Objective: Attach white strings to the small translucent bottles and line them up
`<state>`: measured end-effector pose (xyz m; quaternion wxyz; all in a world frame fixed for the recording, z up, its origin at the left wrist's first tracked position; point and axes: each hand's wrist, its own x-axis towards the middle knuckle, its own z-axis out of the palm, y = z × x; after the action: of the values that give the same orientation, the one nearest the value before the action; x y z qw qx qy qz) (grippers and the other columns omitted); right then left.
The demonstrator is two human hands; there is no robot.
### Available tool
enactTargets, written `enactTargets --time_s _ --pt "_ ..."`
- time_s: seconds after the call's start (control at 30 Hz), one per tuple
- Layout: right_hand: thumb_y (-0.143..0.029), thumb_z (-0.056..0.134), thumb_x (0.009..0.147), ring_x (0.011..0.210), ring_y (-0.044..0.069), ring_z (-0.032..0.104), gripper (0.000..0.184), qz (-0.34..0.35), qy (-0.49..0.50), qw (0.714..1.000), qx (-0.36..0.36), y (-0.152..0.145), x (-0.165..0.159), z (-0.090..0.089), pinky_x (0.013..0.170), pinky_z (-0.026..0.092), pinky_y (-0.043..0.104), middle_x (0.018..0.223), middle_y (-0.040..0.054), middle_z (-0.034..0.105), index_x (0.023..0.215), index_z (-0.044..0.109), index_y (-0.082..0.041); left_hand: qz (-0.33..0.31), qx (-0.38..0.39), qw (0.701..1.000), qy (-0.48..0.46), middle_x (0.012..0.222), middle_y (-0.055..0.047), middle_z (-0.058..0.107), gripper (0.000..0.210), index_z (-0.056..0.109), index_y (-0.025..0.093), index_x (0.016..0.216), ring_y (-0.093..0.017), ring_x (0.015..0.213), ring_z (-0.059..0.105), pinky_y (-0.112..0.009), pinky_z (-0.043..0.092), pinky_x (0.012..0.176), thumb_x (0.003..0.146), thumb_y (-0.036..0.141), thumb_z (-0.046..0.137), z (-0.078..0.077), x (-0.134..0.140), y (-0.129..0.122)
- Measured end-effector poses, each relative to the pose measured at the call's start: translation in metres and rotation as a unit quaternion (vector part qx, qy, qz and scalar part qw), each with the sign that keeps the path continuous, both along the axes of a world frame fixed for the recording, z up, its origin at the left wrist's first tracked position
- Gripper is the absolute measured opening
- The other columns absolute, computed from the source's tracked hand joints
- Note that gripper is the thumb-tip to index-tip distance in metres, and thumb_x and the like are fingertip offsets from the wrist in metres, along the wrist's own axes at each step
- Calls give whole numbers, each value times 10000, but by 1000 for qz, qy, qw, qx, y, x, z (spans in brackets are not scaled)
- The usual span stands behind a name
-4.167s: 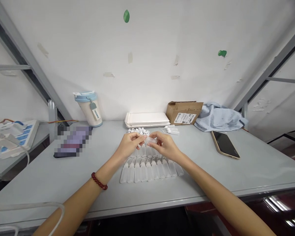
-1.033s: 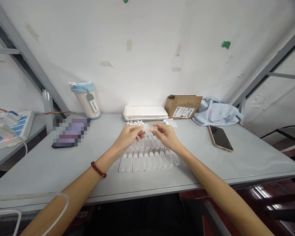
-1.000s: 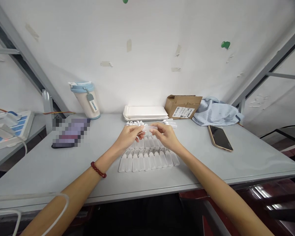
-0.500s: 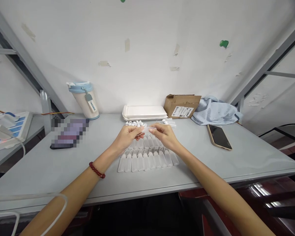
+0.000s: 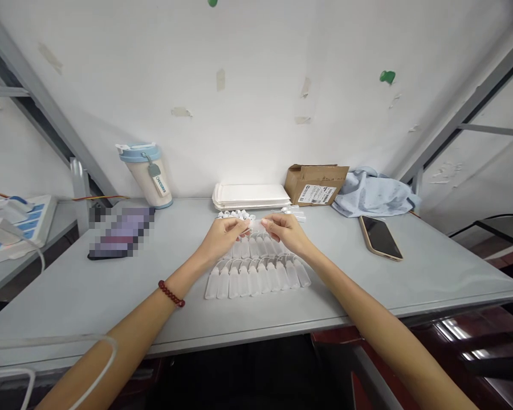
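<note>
Over the rows on the desk, my left hand (image 5: 222, 236) is closed in a pinch on a small translucent plastic bottle (image 5: 256, 225). My right hand (image 5: 285, 230) has its thumb and fingers pinched at the bottle's other end. The fingers hide much of the bottle. Below my hands lie two rows of similar bottles (image 5: 243, 282), laid side by side with thin loops at their tops. Just behind my left hand is a pile of small white caps (image 5: 236, 214). Several clear, slim plastic pieces (image 5: 298, 213) lie behind my right hand.
White padded mailers (image 5: 252, 195) lie stacked against the wall beside a cardboard box (image 5: 314, 185) and a light blue cloth (image 5: 374, 193). A phone (image 5: 380, 238) is at the right. To the left are a tumbler (image 5: 149, 176) and a partly blurred phone (image 5: 122, 233). A white cable (image 5: 106, 364) crosses my left forearm.
My right fingertips have shifted slightly along the bottle, and less of it shows between my hands. The rows of bottles and the caps look the same.
</note>
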<state>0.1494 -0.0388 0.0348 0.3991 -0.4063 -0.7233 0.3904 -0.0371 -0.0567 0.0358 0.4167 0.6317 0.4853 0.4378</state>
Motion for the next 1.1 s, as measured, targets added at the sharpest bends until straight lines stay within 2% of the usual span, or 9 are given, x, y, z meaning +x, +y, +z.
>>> enactTargets --time_s 0.1,0.2,0.33,0.47,0.57,0.7,0.93,1.1 --pt "-478 551 774 468 90 404 352 -38 -3 999 9 10 10 2 492 351 236 533 -25 488 773 619 -133 64 2 998 0 799 -66 693 336 682 148 753 -170 727 589 -258 449 635 764 456 549 -6 -12 14" --pt "-459 549 771 470 93 433 348 -95 -26 994 39 25 28 3 492 370 236 582 9 554 782 634 -122 139 26 989 45 778 -64 697 260 677 147 744 -188 735 603 -267 450 655 719 379 562 -16 -33 32" --pt "-395 569 758 492 103 493 297 -119 -91 989 7 41 54 1 483 395 230 640 46 614 794 652 -113 198 92 959 179 831 -69 715 203 687 168 769 -211 781 618 -293 441 760 701 238 509 -26 -57 47" --pt "-311 578 749 520 102 516 212 -122 -125 984 -33 49 72 -2 482 411 218 658 55 617 689 634 -115 173 148 927 297 1002 -86 695 294 693 182 898 -252 911 598 -329 429 821 722 194 459 -32 -64 52" --pt "-284 605 737 524 103 524 186 -117 -122 985 -45 50 79 -4 484 418 215 635 48 615 668 641 -115 120 179 920 328 1074 -99 671 317 693 184 948 -276 1008 566 -359 412 874 747 212 449 -36 -62 53" --pt "-261 650 712 530 106 536 144 -100 -117 986 -59 51 82 -4 468 407 212 648 46 632 700 659 -117 86 196 908 360 1089 -94 663 310 692 191 954 -271 1015 566 -389 380 932 784 237 437 -40 -60 54" --pt "-202 684 697 508 117 545 107 -105 -170 976 -87 54 88 -7 480 418 210 541 8 590 748 638 -120 80 196 898 386 1095 -80 670 285 690 181 911 -257 1011 572 -392 400 926 787 188 433 -44 -58 53" --pt "-196 655 739 521 113 566 107 -132 -254 953 -102 55 93 -4 509 413 199 596 12 638 805 599 -133 93 191 895 393 1071 -70 679 250 685 176 873 -237 1005 584 -372 407 938 776 163 455 -44 -57 53"
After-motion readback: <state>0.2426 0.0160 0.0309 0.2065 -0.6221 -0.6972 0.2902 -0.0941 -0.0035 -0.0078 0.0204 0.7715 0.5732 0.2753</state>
